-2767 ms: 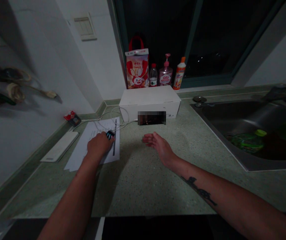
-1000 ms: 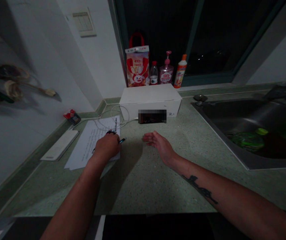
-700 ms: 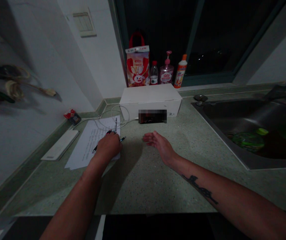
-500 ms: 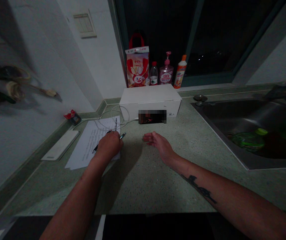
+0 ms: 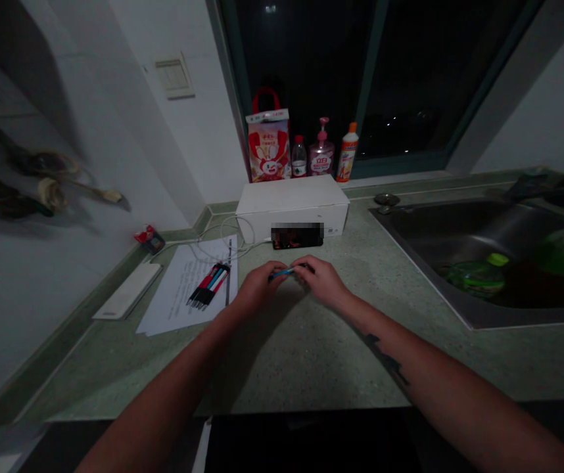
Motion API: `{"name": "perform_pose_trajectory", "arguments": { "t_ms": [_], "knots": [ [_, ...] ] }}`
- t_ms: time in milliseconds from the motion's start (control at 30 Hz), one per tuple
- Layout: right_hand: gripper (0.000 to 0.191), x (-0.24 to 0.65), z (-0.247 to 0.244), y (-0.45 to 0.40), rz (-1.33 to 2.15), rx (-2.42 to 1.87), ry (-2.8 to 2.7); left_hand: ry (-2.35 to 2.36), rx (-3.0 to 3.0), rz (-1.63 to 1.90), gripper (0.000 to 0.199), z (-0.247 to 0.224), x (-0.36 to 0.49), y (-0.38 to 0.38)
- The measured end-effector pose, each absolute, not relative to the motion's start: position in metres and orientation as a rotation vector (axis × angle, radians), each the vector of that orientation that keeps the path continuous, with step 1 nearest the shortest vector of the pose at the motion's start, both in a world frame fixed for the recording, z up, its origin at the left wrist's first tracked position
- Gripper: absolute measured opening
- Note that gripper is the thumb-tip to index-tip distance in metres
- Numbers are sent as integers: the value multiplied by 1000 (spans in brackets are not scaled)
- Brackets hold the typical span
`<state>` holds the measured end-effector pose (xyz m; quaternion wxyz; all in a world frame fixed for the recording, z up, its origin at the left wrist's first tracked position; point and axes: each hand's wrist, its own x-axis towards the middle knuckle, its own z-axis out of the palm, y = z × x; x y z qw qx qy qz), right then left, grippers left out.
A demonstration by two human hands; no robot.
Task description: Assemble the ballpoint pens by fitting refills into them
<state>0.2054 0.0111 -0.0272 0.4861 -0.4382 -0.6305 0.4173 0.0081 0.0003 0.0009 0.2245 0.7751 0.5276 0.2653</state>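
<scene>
Between my two hands is a blue pen [image 5: 284, 272], held level just above the counter in front of the phone. The fingers of my left hand [image 5: 261, 284] are closed round one end of it. At the other end, my right hand [image 5: 322, 279] pinches the pen with thumb and fingers. Several pens [image 5: 209, 286] with black, red, blue and white barrels lie side by side on printed paper sheets [image 5: 171, 299], to the left of my left hand. A phone [image 5: 298, 236] leans against a white box [image 5: 294, 197], with a white cable attached.
A long white flat case [image 5: 128, 291] and a small red packet [image 5: 148, 238] lie by the left wall. Bottles and a red bag [image 5: 269, 148] stand behind the box. On the right, a steel sink [image 5: 423, 289] holds a green-capped bottle [image 5: 476, 276].
My left hand has moved right, off the papers, bringing a pen to the middle and uncovering the row of pens. My right hand, open before, has closed on the pen's other end.
</scene>
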Motion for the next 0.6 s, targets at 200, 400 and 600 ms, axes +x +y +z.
{"name": "perform_pose_trajectory", "arguments": {
  "t_ms": [200, 400, 600],
  "knots": [
    [30, 231, -33, 35, 1370, -1160, -1146, 1497, 2116, 786, 24, 0, 18, 14],
    [32, 227, -39, 33, 1386, -1163, -1145, 1469, 2147, 742, 23, -21, 13, 7],
    [38, 222, -37, 32, 1413, -1161, -1200, 1474, 2092, 877, 25, -24, 6, 8]
  ]
}}
